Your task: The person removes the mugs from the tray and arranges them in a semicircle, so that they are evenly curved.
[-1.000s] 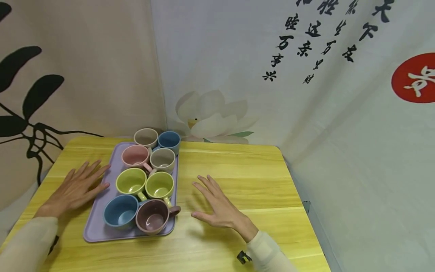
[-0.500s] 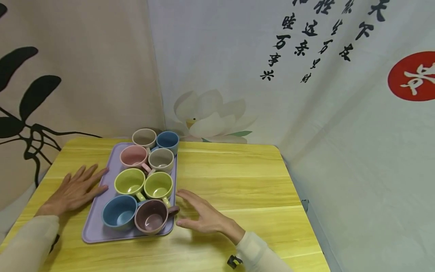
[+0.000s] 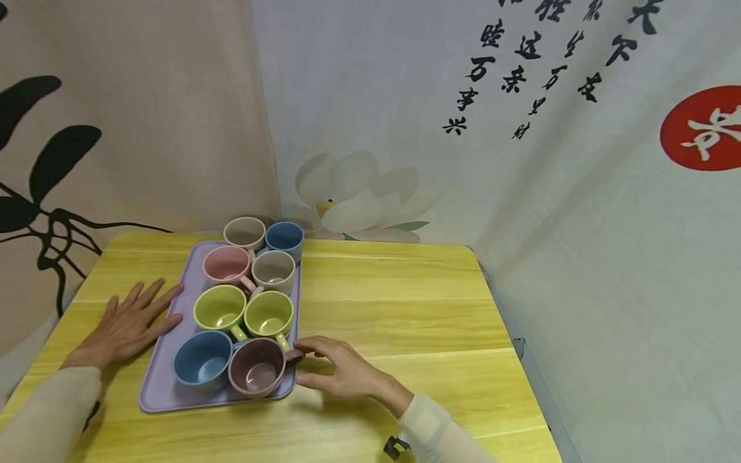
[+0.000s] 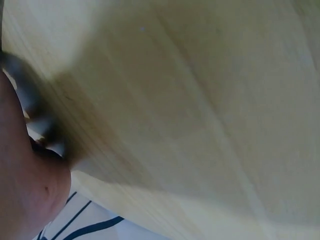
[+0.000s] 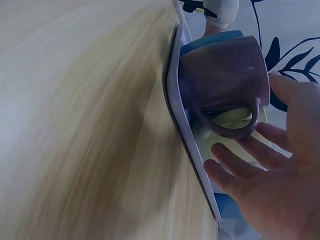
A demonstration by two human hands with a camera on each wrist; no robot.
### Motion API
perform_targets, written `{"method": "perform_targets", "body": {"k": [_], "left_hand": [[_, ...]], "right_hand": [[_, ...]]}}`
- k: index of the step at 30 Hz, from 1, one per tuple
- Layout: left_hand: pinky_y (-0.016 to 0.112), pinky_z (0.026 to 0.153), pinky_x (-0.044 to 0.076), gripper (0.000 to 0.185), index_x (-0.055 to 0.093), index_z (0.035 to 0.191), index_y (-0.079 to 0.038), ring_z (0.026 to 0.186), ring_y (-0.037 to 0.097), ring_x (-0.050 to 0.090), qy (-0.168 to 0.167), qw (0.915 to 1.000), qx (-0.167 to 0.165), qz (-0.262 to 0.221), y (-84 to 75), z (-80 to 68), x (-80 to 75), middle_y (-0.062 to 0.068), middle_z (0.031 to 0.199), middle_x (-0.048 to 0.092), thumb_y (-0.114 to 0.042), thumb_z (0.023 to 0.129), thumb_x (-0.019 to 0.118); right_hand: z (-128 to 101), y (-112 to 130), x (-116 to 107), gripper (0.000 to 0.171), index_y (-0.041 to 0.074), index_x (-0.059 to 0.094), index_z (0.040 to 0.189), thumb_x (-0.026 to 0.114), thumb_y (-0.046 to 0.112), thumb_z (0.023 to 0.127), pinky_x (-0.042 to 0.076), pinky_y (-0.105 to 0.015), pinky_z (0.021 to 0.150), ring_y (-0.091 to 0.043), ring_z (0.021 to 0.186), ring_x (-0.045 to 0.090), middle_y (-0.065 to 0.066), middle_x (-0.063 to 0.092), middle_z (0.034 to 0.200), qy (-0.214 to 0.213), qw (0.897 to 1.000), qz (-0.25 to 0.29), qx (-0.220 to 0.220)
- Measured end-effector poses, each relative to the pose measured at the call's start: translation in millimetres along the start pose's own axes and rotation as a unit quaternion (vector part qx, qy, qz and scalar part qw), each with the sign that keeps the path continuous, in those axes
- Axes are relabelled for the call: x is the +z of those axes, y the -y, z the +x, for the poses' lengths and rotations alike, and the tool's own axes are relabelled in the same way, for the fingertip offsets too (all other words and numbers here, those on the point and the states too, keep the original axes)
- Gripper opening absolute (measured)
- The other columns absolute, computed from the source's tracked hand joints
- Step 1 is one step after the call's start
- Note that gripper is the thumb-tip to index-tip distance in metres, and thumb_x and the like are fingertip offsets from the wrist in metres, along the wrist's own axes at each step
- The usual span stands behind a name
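A mauve mug (image 3: 257, 368) stands at the near right corner of a lilac tray (image 3: 159, 379), its handle pointing right. Close at that handle is my right hand (image 3: 353, 376), thumb and fingers apart on either side of it. In the right wrist view the fingertips (image 5: 245, 142) come right up to the handle (image 5: 235, 131); whether they touch it I cannot tell. Beside the mauve mug sits a blue mug (image 3: 202, 360). My left hand (image 3: 130, 325) lies with fingers spread on the table, fingertips at the tray's left edge.
Two yellow-green mugs (image 3: 220, 308), a pink mug (image 3: 227, 265), a grey mug (image 3: 274, 270), a beige mug (image 3: 245, 233) and a second blue mug (image 3: 285, 239) fill the tray behind. The wooden table (image 3: 405, 308) reaches back to a printed curtain (image 3: 370, 96).
My right hand has moved left, from above the bare table to the mauve mug's handle, its fingers bending a little. My left hand and the mugs stay put.
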State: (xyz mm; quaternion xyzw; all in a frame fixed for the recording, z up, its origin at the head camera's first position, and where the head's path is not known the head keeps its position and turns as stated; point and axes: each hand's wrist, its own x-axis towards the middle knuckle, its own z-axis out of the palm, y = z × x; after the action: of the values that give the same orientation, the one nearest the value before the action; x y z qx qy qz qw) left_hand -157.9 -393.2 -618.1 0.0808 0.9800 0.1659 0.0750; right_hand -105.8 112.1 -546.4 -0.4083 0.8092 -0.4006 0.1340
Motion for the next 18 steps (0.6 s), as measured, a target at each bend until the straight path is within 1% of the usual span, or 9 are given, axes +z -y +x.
{"method": "perform_targets", "body": {"k": [3, 5, 8, 10, 13, 15, 18], "left_hand": [[0.095, 0.125, -0.009, 0.085, 0.01, 0.183, -0.031, 0.169, 0.07, -0.006, -0.009, 1.0, 0.004, -0.001, 0.9, -0.1, 2.5, 0.031, 0.188, 0.004, -0.067, 0.115, 0.045], [0.096, 0.124, -0.006, 0.084, 0.012, 0.183, -0.03, 0.169, 0.07, -0.005, -0.019, 0.9998, 0.007, -0.001, 1.9, 0.0, 4.4, 0.032, 0.188, 0.006, -0.066, 0.115, 0.046], [0.097, 0.123, -0.005, 0.083, 0.014, 0.183, -0.029, 0.169, 0.07, -0.003, -0.032, 0.9994, 0.012, -0.003, 4.0, 0.1, 7.0, 0.033, 0.187, 0.008, -0.063, 0.115, 0.049], [0.097, 0.123, -0.004, 0.082, 0.016, 0.183, -0.03, 0.169, 0.069, -0.002, -0.039, 0.9991, 0.016, -0.004, 4.8, 0.0, 8.3, 0.033, 0.187, 0.01, -0.062, 0.115, 0.05], [0.096, 0.124, -0.006, 0.081, 0.016, 0.183, -0.03, 0.17, 0.068, -0.003, -0.046, 0.9988, 0.018, -0.005, 5.3, -0.2, 9.9, 0.032, 0.187, 0.011, -0.061, 0.115, 0.05], [0.096, 0.124, -0.006, 0.081, 0.016, 0.183, -0.031, 0.171, 0.068, -0.003, -0.048, 0.9986, 0.021, -0.005, 4.8, -0.2, 10.2, 0.032, 0.187, 0.011, -0.061, 0.116, 0.05], [0.096, 0.124, -0.007, 0.081, 0.016, 0.183, -0.031, 0.171, 0.067, -0.004, -0.049, 0.9986, 0.02, -0.005, 3.8, -0.1, 10.1, 0.032, 0.187, 0.012, -0.061, 0.115, 0.05]], "right_hand": [[1.5, -0.2, 2.1, 0.058, 0.006, 0.058, 0.159, 0.079, 0.022, 0.108, 0.059, -0.032, 0.12, -0.022, 0.14, 0.072, -0.011, 0.071, 0.154, 0.001, 1.0, 0.012, -0.016], [2.9, -0.6, 3.1, 0.056, 0.005, 0.059, 0.158, 0.079, 0.02, 0.108, 0.061, -0.031, 0.117, -0.023, 0.136, 0.074, -0.011, 0.073, 0.152, 0.001, 1.0, 0.017, -0.017], [4.8, -1.0, 4.3, 0.052, 0.007, 0.061, 0.156, 0.079, 0.02, 0.108, 0.062, -0.029, 0.115, -0.022, 0.13, 0.077, -0.01, 0.074, 0.149, 0.0, 1.0, 0.017, -0.007], [5.8, -1.0, 4.8, 0.047, 0.007, 0.063, 0.152, 0.078, 0.02, 0.109, 0.063, -0.029, 0.113, -0.021, 0.127, 0.078, -0.01, 0.076, 0.146, 0.001, 1.0, 0.03, 0.01], [7.5, -0.6, 5.6, 0.034, 0.006, 0.069, 0.14, 0.076, 0.019, 0.11, 0.064, -0.025, 0.108, -0.015, 0.121, 0.079, -0.011, 0.08, 0.136, 0.002, 0.998, 0.049, 0.035], [8.1, 0.1, 5.8, 0.024, 0.006, 0.072, 0.132, 0.074, 0.018, 0.111, 0.065, -0.021, 0.103, -0.012, 0.114, 0.08, -0.012, 0.082, 0.128, 0.011, 0.997, 0.06, 0.051], [8.7, -0.3, 6.8, 0.016, 0.004, 0.074, 0.122, 0.07, 0.017, 0.113, 0.065, -0.016, 0.09, -0.019, 0.1, 0.084, -0.015, 0.084, 0.117, 0.031, 0.995, 0.078, 0.06]]}}
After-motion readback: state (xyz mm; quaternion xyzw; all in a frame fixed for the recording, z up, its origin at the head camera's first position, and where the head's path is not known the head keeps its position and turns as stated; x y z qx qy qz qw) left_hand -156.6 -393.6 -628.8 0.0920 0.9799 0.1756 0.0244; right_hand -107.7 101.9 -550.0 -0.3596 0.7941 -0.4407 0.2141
